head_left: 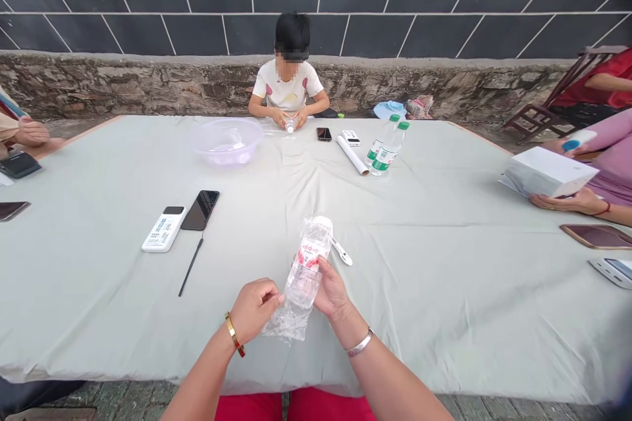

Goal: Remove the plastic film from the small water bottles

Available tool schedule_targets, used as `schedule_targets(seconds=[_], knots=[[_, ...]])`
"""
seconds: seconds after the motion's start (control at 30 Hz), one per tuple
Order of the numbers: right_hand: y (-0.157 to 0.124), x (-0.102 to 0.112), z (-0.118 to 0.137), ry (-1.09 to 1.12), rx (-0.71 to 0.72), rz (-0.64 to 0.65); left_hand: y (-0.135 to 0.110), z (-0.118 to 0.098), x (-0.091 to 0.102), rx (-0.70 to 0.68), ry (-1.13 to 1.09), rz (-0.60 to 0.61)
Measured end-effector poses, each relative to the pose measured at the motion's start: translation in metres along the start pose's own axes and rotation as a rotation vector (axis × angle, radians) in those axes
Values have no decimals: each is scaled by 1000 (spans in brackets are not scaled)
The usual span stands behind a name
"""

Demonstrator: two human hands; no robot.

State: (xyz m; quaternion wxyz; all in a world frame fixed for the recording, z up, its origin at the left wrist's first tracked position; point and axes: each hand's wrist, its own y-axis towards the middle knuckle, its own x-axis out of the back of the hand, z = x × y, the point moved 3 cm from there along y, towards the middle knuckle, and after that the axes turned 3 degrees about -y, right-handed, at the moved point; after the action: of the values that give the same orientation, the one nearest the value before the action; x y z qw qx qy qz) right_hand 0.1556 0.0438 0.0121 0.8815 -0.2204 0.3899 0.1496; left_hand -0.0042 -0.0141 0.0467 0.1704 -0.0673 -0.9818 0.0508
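A crumpled clear plastic bottle (303, 276) with a red-and-white label is held upright between my hands, just above the cloth-covered table (99, 289). My left hand (254, 309), wearing a gold bangle, pinches the bottle's crushed middle from the side. My right hand (333, 289), with a silver bracelet at the wrist, wraps the bottle from the other side and hides part of it. The bottle's lower end is flattened and wrinkled. A small white plastic stick (342, 251) lies on the cloth just beyond my right hand.
Left of my hands lie a white power bank (164, 229), a black smartphone (200, 210) and a black pen (191, 266). Across the table are a lilac plastic basin (227, 141) and green-capped water bottles (388, 145). A seated person (289, 82) handles a small bottle.
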Motion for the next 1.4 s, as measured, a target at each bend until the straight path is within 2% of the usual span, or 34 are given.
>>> schedule_targets(seconds=[0.17, 0.37, 0.47, 0.53, 0.7, 0.8, 0.9, 0.97, 1.07, 1.13, 1.23, 1.33, 1.4], knots=[[-3, 4, 2, 20, -33, 25, -3, 6, 10, 102, -168, -76], [-9, -2, 0, 0, -32, 47, -8, -1, -11, 48, -151, 134], [-13, -4, 1, -6, -38, 48, -11, -4, -11, 3, -137, 77], [-15, -6, 2, 20, -38, 28, -14, -3, -8, 22, -115, 55], [-20, -16, 4, 77, 9, -35, -22, 0, 0, 132, -125, 114], [-25, -23, 6, 91, 34, -17, -29, -3, 7, 143, -217, 135], [-29, -28, 9, 121, 68, -10, -41, -13, 17, 36, -168, 19], [-31, -30, 10, 139, 86, -33, -49, -21, 20, -125, 28, -75], [-34, -34, 11, 149, 97, -55, -59, -30, 15, -377, 378, -156], [-35, -38, 10, 142, 107, -60, -63, -32, 12, -504, 490, -286], [-38, -44, 10, 125, 126, -72, -70, -32, 12, -673, 480, -513], [-41, -50, 12, 138, 148, -104, -78, -29, 13, -781, 464, -621], [-43, -54, 14, 160, 162, -121, -82, -24, 14, -771, 457, -682]])
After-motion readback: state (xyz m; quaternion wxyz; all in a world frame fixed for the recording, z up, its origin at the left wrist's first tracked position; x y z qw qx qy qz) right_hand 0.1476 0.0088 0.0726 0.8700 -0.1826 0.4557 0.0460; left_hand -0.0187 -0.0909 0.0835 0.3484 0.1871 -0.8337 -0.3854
